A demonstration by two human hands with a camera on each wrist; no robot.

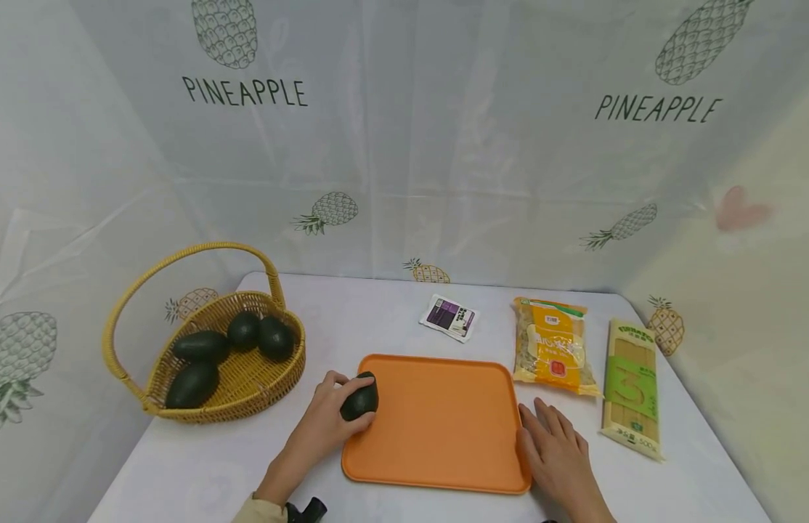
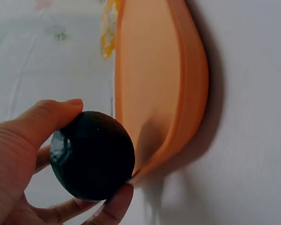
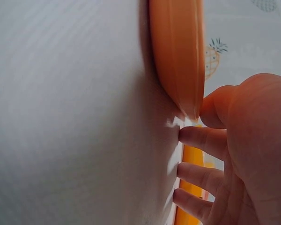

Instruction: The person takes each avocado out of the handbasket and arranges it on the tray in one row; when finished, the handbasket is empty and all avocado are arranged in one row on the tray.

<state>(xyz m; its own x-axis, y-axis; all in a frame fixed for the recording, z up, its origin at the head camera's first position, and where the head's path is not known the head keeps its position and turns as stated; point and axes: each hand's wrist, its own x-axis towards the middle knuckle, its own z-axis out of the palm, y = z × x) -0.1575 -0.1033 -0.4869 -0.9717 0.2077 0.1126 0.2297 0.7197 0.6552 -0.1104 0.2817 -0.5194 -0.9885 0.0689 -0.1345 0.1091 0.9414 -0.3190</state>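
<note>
My left hand [image 1: 330, 412] grips a dark green avocado [image 1: 360, 397] over the left rim of an orange tray [image 1: 444, 425]. Seen from the left wrist, the thumb and fingers curl round the avocado [image 2: 93, 157], with the tray's edge [image 2: 194, 79] just beyond it. At the tray's right side lies my right hand [image 1: 561, 454], its fingers extended. In the right wrist view the thumb is right at the tray's rim [image 3: 178, 56], while the other fingertips rest on the white tabletop. Several more avocados [image 1: 192, 383] lie in a wicker basket [image 1: 261, 396] at the left.
Behind the tray lies a small white and purple packet [image 1: 449, 317]. A yellow bag of dried food [image 1: 553, 345] sits beyond my right hand, and a green-labelled pack of noodles [image 1: 632, 388] is farther right. The basket's tall handle [image 1: 182, 254] arches upward near the fabric backdrop.
</note>
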